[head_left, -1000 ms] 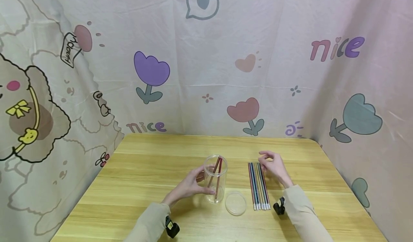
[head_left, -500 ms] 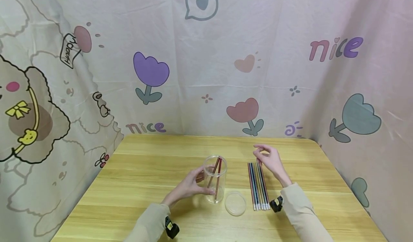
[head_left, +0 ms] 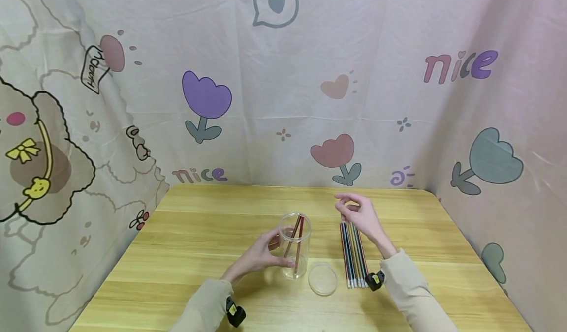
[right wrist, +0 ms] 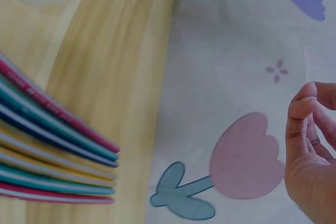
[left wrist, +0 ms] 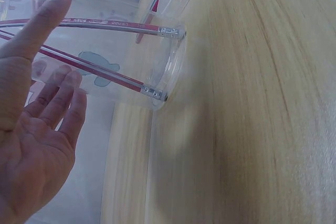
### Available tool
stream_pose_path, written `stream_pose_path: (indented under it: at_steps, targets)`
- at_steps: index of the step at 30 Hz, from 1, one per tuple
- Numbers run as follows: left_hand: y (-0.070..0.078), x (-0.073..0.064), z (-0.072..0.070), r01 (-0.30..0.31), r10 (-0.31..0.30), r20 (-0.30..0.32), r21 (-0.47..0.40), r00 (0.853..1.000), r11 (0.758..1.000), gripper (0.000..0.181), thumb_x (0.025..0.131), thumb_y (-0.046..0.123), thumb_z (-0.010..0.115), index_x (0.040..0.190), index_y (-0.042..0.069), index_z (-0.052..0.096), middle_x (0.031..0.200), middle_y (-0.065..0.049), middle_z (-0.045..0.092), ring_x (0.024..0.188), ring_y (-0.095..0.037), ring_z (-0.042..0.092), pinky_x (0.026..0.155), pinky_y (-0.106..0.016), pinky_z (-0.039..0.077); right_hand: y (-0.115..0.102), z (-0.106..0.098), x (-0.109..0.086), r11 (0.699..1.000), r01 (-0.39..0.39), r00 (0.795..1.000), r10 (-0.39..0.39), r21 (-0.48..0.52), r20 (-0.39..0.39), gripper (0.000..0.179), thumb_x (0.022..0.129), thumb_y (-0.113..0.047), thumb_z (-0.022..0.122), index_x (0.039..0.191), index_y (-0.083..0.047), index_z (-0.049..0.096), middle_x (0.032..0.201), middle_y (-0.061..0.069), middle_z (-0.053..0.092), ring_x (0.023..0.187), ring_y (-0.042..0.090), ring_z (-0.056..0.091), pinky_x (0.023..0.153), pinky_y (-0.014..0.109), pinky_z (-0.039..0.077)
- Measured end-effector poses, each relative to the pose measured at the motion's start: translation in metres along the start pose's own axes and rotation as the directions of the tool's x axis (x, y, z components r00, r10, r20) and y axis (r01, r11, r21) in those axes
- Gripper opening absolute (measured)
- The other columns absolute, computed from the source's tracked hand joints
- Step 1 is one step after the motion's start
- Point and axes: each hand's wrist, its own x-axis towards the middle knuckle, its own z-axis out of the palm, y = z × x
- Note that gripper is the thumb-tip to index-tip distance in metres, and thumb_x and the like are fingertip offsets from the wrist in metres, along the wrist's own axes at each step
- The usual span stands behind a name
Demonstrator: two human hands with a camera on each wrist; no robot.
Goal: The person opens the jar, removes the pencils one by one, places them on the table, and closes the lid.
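Softly Printed Cloth (head_left: 274, 76) Frames a Wood-Grain Counter (head_left: 199, 233)

A person in pale sleeves (head_left: 204, 300) works at the yellow-toned counter, its grain running from side to side and its far corners rounded. The fabric hangs behind and along both sides, pale and lightly wrinkled, printed with a purple tulip (head_left: 206, 95), a pink tulip (head_left: 333, 150) and, at right, a blue-grey tulip (head_left: 496, 156). A heart sits in a speech bubble (head_left: 276, 3) near the top; a fluffy cartoon figure with a yellow bow (head_left: 23, 150) fills much of the left side.

Near the middle of the counter, the left hand (head_left: 259, 256) is wrapped around an upright clear jar (head_left: 304, 253). Two red pencils (head_left: 299, 246) lean inside, eraser ends down. A round clear lid (head_left: 323, 279) lies flat between the jar and a row of pencils (head_left: 353, 256) in red, green, navy and yellow, their eraser ends toward the person. Close to the row's far ends, the right hand (head_left: 361, 215) is raised, fingers loosely bent and unclasped. Small black cameras (head_left: 235, 312) sit at both wrists. In the left wrist view, a soft shadow falls across the wood beside the jar's base.
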Motion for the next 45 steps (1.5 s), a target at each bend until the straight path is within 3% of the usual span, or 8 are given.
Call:
stream_pose_path:
  at_steps: [8,14,25,31,35,45]
  targets:
    - [0.001,0.001,0.0,-0.014,0.014,0.003,-0.007,1.0,1.0,0.084,0.076,0.018,0.088,0.148,0.01,0.046,0.145,-0.017,0.057,0.134,-0.038,0.055,0.116,-0.048,0.046,-0.017,0.008,-0.002,0.999,0.039,0.998,-0.039,-0.007,0.05,0.031,0.095,-0.005,0.066,0.123,0.008,0.063,0.091,0.003,0.061,0.058,0.006,0.057,0.05,0.02,0.051]
    - [0.002,0.0,0.0,-0.017,0.018,0.005,-0.008,1.0,1.0,0.084,0.076,0.018,0.088,0.148,0.01,0.046,0.145,-0.018,0.057,0.134,-0.038,0.055,0.116,-0.048,0.046,-0.025,0.014,-0.003,0.991,0.12,0.988,-0.113,-0.056,0.105,0.027,0.096,-0.006,0.066,0.12,0.004,0.066,0.088,0.009,0.062,0.055,0.005,0.055,0.045,0.021,0.049]
    - [0.002,0.001,0.0,-0.027,0.027,0.007,-0.006,1.0,1.0,0.082,0.077,0.018,0.088,0.148,0.012,0.047,0.146,-0.017,0.056,0.135,-0.038,0.055,0.116,-0.05,0.046,-0.04,0.026,-0.004,0.967,0.24,0.941,-0.21,-0.083,0.266,0.019,0.094,-0.005,0.067,0.112,0.001,0.072,0.096,0.017,0.065,0.057,0.006,0.055,0.046,0.017,0.045]
    - [0.002,0.001,0.0,-0.031,0.031,0.009,-0.009,0.999,0.999,0.082,0.077,0.017,0.087,0.148,0.012,0.047,0.146,-0.018,0.056,0.135,-0.039,0.054,0.116,-0.051,0.045,-0.042,0.029,-0.002,0.938,0.319,0.907,-0.262,-0.133,0.33,0.019,0.095,-0.008,0.067,0.112,-0.004,0.074,0.1,0.013,0.069,0.067,0.003,0.059,0.054,0.02,0.051]
    - [0.001,0.001,0.0,-0.027,0.027,0.01,-0.009,1.0,1.0,0.083,0.077,0.018,0.087,0.149,0.013,0.046,0.147,-0.018,0.055,0.136,-0.039,0.053,0.117,-0.051,0.044,-0.045,0.032,-0.001,0.936,0.315,0.9,-0.242,-0.157,0.364,0.02,0.095,-0.011,0.068,0.113,-0.006,0.075,0.106,0.011,0.071,0.073,0.006,0.061,0.061,0.022,0.053]
    - [0.0,0.001,0.0,-0.035,0.035,0.014,0.003,0.999,0.999,0.083,0.078,0.018,0.087,0.149,0.013,0.045,0.148,-0.018,0.054,0.137,-0.039,0.052,0.118,-0.051,0.043,-0.045,0.036,0.002,0.939,0.321,0.876,-0.245,-0.125,0.415,0.019,0.094,-0.01,0.069,0.111,-0.006,0.077,0.103,0.01,0.07,0.071,0.007,0.056,0.055,0.018,0.048]
